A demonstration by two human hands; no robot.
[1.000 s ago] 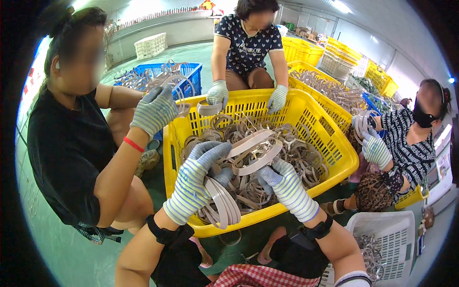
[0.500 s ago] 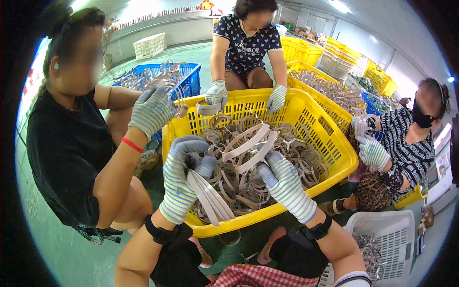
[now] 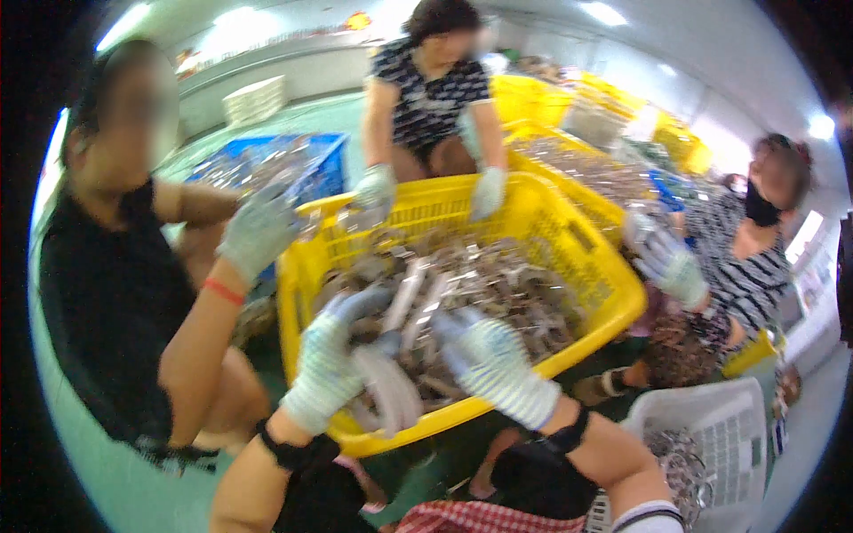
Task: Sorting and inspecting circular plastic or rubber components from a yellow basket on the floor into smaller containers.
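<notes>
My left hand [image 3: 324, 360], in a striped knit glove with grey fingertips, is closed on a bundle of pale flat strips [image 3: 388, 393] that hang down from it. My right hand [image 3: 505, 366], gloved alike, has its fingertips pinched at a pale curved strip [image 3: 425, 313], though blur softens the contact. Another pale curved strip [image 3: 407, 295] lies beside it, between my hands. Both hands are over a yellow slatted crate [image 3: 613, 322] heaped with tangled curved strips [image 3: 524, 306].
Co-workers' gloved hands work around the crate: one at the left [image 3: 258, 233], two at the far rim [image 3: 375, 191], others at the right [image 3: 671, 266]. A blue crate [image 3: 330, 164] stands far left, another yellow crate [image 3: 591, 209] behind, a white crate [image 3: 742, 417] near right.
The whole view has shifted and blurred. My right hand has moved left and down, bringing the curved strips lower and nearer my left hand. The bundle stays in my left hand.
</notes>
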